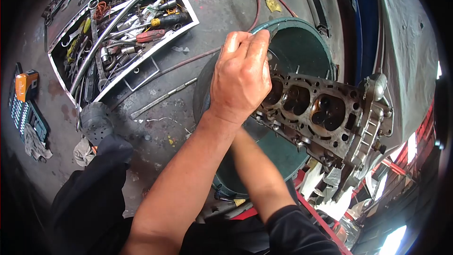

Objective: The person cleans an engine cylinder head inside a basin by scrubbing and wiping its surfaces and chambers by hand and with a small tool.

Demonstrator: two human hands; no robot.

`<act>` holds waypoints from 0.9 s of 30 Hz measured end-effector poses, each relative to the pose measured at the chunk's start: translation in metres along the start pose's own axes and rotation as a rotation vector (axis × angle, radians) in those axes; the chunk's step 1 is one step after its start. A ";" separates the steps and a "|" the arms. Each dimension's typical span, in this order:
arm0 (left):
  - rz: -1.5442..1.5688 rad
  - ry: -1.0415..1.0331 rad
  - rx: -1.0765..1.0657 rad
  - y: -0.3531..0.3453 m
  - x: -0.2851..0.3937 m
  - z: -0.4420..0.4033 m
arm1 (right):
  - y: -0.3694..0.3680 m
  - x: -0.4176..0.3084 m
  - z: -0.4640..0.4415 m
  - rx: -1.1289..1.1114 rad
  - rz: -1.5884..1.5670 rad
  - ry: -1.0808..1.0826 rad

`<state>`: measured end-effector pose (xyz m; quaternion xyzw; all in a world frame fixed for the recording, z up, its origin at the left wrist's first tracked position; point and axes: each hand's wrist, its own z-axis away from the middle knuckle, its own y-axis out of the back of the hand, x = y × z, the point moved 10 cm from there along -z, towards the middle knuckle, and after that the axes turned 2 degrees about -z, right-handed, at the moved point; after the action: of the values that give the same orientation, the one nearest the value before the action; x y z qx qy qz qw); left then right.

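My left hand (243,73) is closed in a fist above the near side of a round green tub (323,49). Whatever it grips is hidden by the fingers. Crossing behind my left wrist is my right forearm (259,170); the right hand itself is out of sight behind the left one. An oily engine cylinder head (342,111) lies tilted across the tub, combustion chambers facing up. Its left end is partly covered by my left hand. Several thin studs stand up along its far edge.
A metal drawer (191,7) full of wrenches, screwdrivers and sockets lies at upper left. On the floor are a long metal bar (163,99), a red hose (188,59), a socket set (30,118) and an orange box (27,85). Grey sheeting (406,56) hangs at right.
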<state>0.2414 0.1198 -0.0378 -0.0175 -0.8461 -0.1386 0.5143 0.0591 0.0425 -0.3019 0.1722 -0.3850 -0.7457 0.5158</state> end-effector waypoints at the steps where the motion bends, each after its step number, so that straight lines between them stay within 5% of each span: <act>1: -0.012 -0.020 -0.015 -0.002 0.002 0.001 | -0.012 -0.003 0.000 -0.042 -0.115 -0.025; 9: -0.022 -0.051 0.001 -0.005 0.005 0.003 | -0.046 -0.023 0.028 -0.241 -0.890 -0.222; 14: -0.180 -0.262 -0.008 -0.012 0.033 0.013 | 0.004 -0.008 0.072 -0.070 -0.902 -0.283; 17: -0.219 -0.326 -0.371 -0.080 0.041 0.057 | 0.064 0.008 0.132 0.114 -0.736 -0.219; 19: -0.495 -0.017 -0.786 -0.137 -0.006 0.081 | 0.078 0.016 0.173 0.115 -0.730 -0.177; 22: -0.630 0.388 -1.128 -0.161 -0.091 0.111 | 0.111 0.036 0.232 0.479 -0.719 -0.118; 24: -0.721 0.469 -1.030 -0.163 -0.142 0.126 | 0.107 0.046 0.252 0.453 -0.690 -0.171; 27: -1.069 0.622 -1.553 -0.142 -0.171 0.200 | 0.109 0.049 0.270 0.459 -0.720 -0.201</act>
<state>0.1240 0.0536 -0.3049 0.0713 -0.2445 -0.8665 0.4292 -0.0683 0.0870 -0.0393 0.3325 -0.5043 -0.7860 0.1313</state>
